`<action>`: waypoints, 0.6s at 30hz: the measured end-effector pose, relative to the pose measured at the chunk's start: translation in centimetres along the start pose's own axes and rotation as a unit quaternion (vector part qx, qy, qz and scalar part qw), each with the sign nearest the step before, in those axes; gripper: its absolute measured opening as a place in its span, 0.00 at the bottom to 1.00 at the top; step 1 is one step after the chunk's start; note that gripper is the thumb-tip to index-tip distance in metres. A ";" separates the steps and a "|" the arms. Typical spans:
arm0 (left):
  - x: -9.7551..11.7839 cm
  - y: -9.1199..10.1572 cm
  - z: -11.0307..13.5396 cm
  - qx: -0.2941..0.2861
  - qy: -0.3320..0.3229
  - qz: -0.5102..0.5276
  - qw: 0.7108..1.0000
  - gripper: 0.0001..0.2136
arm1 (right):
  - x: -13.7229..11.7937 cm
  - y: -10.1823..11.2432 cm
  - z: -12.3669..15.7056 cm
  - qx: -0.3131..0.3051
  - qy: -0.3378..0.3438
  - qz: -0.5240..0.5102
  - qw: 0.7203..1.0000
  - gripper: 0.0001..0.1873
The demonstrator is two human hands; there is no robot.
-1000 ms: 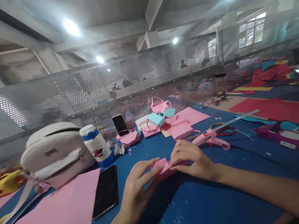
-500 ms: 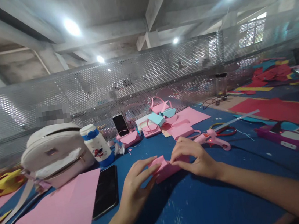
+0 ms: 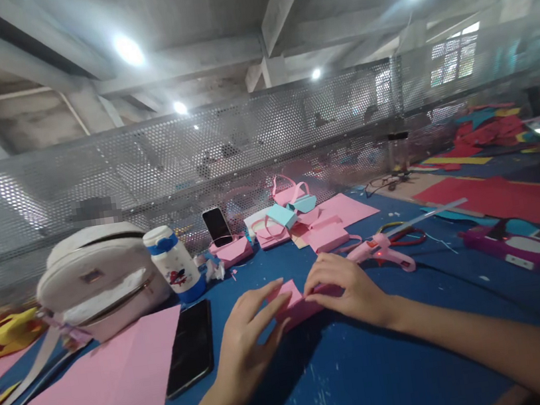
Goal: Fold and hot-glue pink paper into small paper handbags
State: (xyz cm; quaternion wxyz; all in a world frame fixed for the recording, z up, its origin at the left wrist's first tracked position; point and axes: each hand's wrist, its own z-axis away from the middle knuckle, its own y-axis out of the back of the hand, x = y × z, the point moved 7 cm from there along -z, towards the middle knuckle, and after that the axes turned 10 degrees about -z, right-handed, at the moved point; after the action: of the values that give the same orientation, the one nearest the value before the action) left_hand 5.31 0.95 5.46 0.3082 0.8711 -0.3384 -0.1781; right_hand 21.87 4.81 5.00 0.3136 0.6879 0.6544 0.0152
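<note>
head view: the left hand (image 3: 245, 330) could, by squeezing too hard, crumple the folded pink paper piece (image 3: 294, 313); uneven pulling by the right hand (image 3: 347, 291) might skew it, and a drift further right could bring that hand against the pink glue gun (image 3: 386, 250) (its red light (image 3: 379, 254) glows, so it may well be hot). thumb and fingers of the left hand grasp the left end, the paper piece sits between both hands over the blue bench (image 3: 335, 381), and the right hand pinches its right part.
</note>
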 end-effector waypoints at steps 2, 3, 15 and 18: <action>0.3 -0.1 -0.1 -0.005 -0.013 -0.006 1.000 0.18 | -0.1 -0.1 0.0 0.000 -0.002 0.004 1.000 0.04; 0.4 -0.2 -0.1 -0.008 -0.017 -0.007 1.000 0.18 | -0.1 -0.1 0.1 0.000 -0.003 0.002 1.000 0.04; 0.6 -0.2 -0.1 -0.015 -0.034 0.001 0.999 0.17 | -0.3 0.0 0.0 0.008 0.002 -0.035 0.999 0.04; 0.7 0.0 -0.2 -0.014 -0.013 0.027 0.999 0.15 | -0.4 -0.1 0.0 0.006 0.004 -0.035 0.999 0.05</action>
State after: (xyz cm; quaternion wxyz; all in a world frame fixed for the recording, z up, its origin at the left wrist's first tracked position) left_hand 5.88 0.50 5.55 0.3211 0.8547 -0.3634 -0.1855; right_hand 21.76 4.44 5.07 0.3075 0.6661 0.6796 0.0026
